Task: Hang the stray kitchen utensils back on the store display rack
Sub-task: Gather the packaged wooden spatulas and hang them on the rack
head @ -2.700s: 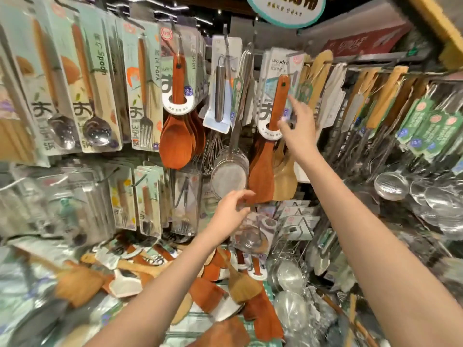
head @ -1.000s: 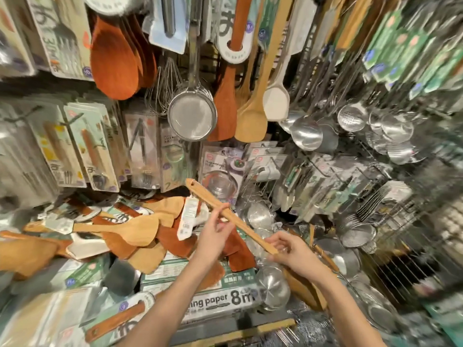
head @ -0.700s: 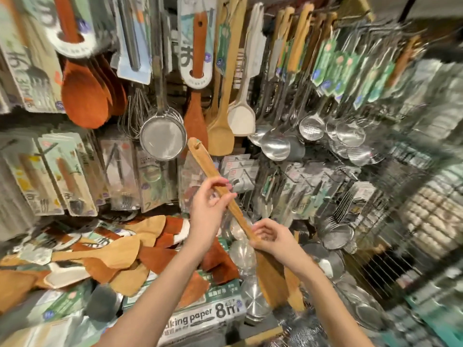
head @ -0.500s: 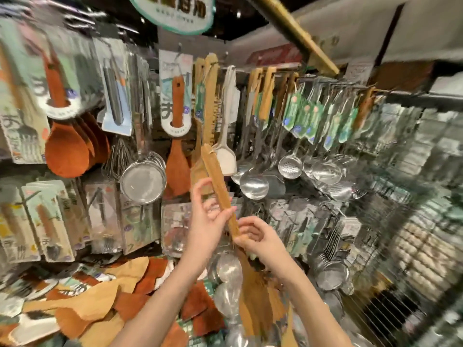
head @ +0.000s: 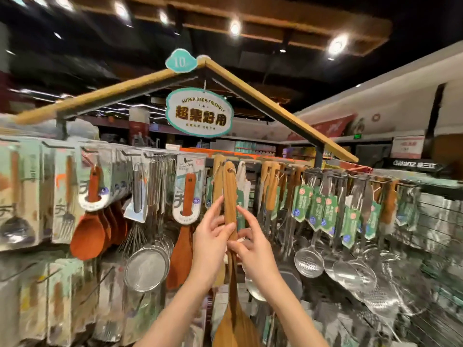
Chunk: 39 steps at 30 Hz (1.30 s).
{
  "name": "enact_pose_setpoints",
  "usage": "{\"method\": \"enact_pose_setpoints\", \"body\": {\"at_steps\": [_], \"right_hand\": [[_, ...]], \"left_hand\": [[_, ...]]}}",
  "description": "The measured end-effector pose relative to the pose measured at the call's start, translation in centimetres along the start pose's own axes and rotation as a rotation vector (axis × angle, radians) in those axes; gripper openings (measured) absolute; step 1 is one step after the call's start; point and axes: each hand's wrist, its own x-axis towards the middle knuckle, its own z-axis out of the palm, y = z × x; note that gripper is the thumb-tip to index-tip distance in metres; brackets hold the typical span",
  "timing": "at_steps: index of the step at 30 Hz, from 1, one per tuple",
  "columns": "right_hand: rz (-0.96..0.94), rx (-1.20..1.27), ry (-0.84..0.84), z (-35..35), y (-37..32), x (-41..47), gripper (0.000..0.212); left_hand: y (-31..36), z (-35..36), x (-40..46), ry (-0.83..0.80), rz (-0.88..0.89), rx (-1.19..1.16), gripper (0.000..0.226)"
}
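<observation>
Long light-wood spatula point(head: 230, 196) now upright, raised from the shelf pile to the top rail point(head: 325, 172); handle tip level with its hook, loop apparently not on yet. Left hand point(head: 211, 242) pinches mid-handle; right hand point(head: 250, 246) grips just below. 0.5 s ago it was lower and tilted.

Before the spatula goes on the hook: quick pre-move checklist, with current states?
1. Both hands on the handle: ok. Left hand and right hand pinch the wooden spatula mid-handle.
2. Spatula upright, blade down: ok.
3. Handle top at hook row height: ok, it reaches the level of the hanging wooden spatulas.
4. String loop on handle top: ok, visible.
5. Loop over a hook: cannot tell, hook hidden behind the handle.
6. Free space on the hook: cannot tell.
</observation>
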Motion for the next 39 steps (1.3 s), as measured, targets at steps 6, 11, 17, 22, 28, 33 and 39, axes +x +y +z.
{"method": "enact_pose_setpoints", "body": {"at_steps": [6,11,17,22,28,33,39], "right_hand": [[0.003,-0.006,-0.001,1.7,-0.2,2.7,0.072],[0.018,0.017,0.047,2.3,0.5,3.2,0.075],[0.029,0.046,0.049,3.0,1.2,4.0,0.071],[0.025,-0.034,0.032,3.7,1.6,6.5,0.067],[0.078,-0.159,0.021,3.4,3.3,9.5,0.070],[0.126,-0.213,-0.020,3.0,4.2,10.6,0.075],[0.150,-0.200,0.074,5.1,6.0,8.2,0.064]], "left_hand": [[0.2,-1.2,2.6,0.046,-0.011,0.079,0.061],[-0.4,-1.6,3.6,0.020,-0.030,0.175,0.063],[-1.5,-2.2,4.8,0.015,-0.009,0.192,0.060],[-1.4,-2.5,6.1,-0.060,-0.069,0.305,0.057],[-2.6,-5.8,4.5,-0.058,0.037,0.660,0.039],[-3.8,-9.4,1.9,-0.074,0.022,0.792,0.030],[-5.9,-15.0,-4.1,-0.032,-0.116,0.859,0.027]]}}
